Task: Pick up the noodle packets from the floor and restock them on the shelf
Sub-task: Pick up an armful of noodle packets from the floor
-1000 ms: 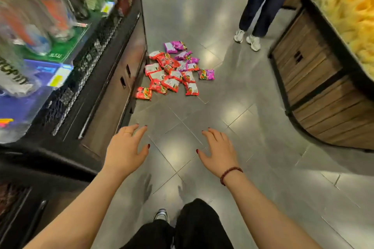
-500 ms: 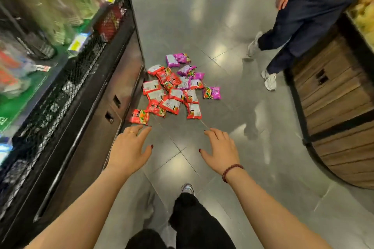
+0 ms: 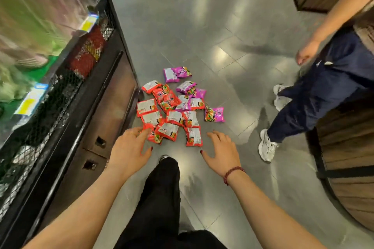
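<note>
1. We can read no word, brand or number anywhere in this view. The items below are print that we see but cannot make out.
2. The red noodle packets (image 3: 150,117) on the floor (image 3: 202,26) show white panels with dark lines of print, too small for us to read.
3. The purple noodle packets (image 3: 214,114) carry white panels and coloured lettering, which we also find illegible.
4. On the shelf (image 3: 85,127) edge we see a yellow price tag (image 3: 89,23) and a blue-and-yellow price tag (image 3: 32,100), both smeared by blur.
5. The red packs (image 3: 87,54) behind the shelf's mesh bear yellow marks that we cannot read.
</note>
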Available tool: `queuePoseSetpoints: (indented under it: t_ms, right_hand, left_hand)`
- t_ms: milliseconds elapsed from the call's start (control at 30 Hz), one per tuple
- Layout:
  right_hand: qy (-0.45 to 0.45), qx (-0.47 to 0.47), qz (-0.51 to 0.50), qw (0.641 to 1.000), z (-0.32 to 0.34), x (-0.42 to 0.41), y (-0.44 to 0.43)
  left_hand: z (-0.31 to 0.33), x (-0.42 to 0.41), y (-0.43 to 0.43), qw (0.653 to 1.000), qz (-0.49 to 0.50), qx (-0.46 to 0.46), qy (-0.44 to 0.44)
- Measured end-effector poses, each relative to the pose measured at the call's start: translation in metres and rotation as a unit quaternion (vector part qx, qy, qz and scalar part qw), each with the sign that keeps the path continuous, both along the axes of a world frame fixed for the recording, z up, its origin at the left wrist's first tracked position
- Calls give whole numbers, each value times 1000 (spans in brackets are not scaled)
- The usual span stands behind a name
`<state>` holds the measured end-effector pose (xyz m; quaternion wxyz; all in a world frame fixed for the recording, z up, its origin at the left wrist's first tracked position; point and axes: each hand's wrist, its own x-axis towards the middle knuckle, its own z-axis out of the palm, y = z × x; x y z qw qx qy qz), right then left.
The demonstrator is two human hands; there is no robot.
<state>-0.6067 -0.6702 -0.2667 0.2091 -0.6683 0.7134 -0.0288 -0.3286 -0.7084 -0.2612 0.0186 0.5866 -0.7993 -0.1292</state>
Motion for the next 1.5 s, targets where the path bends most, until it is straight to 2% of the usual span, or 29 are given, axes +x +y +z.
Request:
queuePoseSetpoints:
  t_ms: [233, 400, 600, 767, 867, 1033, 1267, 1500]
  right_hand:
    - [-5, 25, -31, 999, -17, -10, -135]
    - [-16, 50, -27, 998, -31, -27, -205]
    - [-22, 74, 9, 997, -67, -71, -295]
    - [-33, 117, 73, 990, -114, -106, -365]
    - [-44, 115, 104, 987, -151, -121, -399]
    - [-62, 144, 108, 982, -236, -126, -435]
    - [-117, 195, 63, 972, -422, -114, -440]
    - [-112, 241, 8, 964, -578, -100, -424]
  left_hand:
    - [-20, -4, -156, 1000, -6, 20, 5]
    - [-33, -18, -230, 999, 15, 33, 11]
    - [-69, -61, -279, 991, 109, 61, 39]
    - [-124, -97, -302, 973, 205, 75, 68]
    - [-166, -120, -313, 951, 280, 116, 67]
    - [-258, -144, -329, 927, 326, 137, 127]
    - [-438, -157, -347, 877, 368, 215, 222]
    - [-591, -134, -355, 861, 391, 256, 201]
